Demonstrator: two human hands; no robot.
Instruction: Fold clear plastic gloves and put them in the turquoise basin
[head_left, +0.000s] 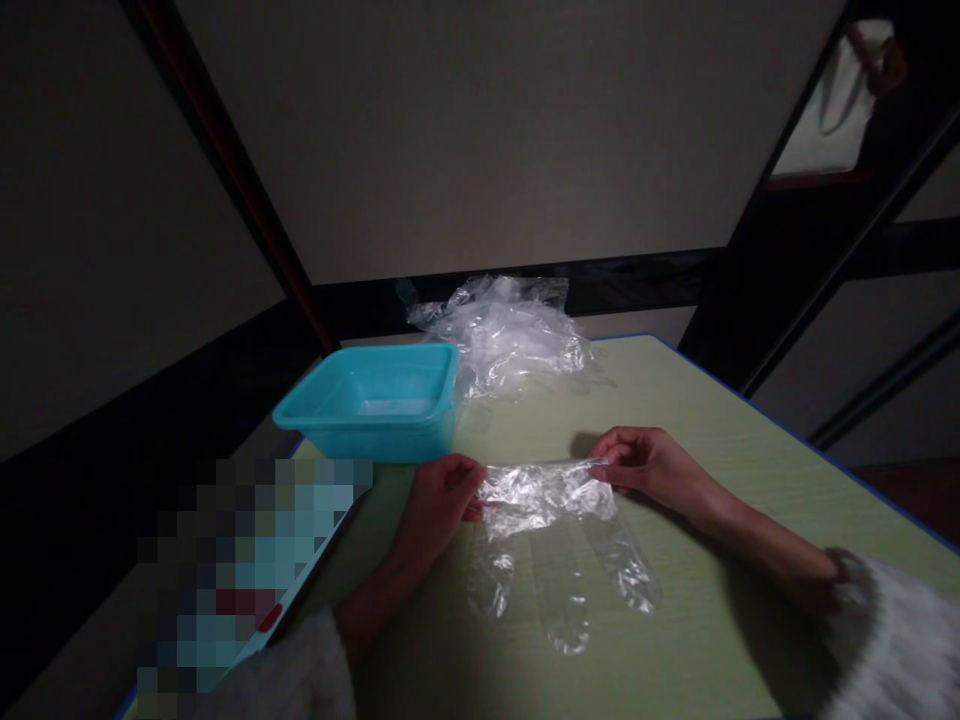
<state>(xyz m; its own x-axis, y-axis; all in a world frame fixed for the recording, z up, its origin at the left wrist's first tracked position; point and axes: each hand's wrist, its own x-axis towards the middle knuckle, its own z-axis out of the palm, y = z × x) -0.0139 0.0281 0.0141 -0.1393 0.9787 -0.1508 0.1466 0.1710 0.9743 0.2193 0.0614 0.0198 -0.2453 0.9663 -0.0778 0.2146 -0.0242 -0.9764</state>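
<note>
A clear plastic glove (544,500) is stretched between my two hands just above the table, its finger parts pointing toward me. My left hand (442,500) pinches one upper corner of it. The opposite upper corner is pinched by my right hand (649,465). Behind my left hand stands a turquoise plastic basin (382,435) with a pale patch on its inner bottom. A crumpled heap of clear plastic (510,335) lies at the back of the table, to the right of the basin.
The pale green table (697,440) has a blue edge. A pixelated flat item (277,560) lies at its left side. Behind the table rises a light panel with dark trim. A white bag (832,110) is at the upper right.
</note>
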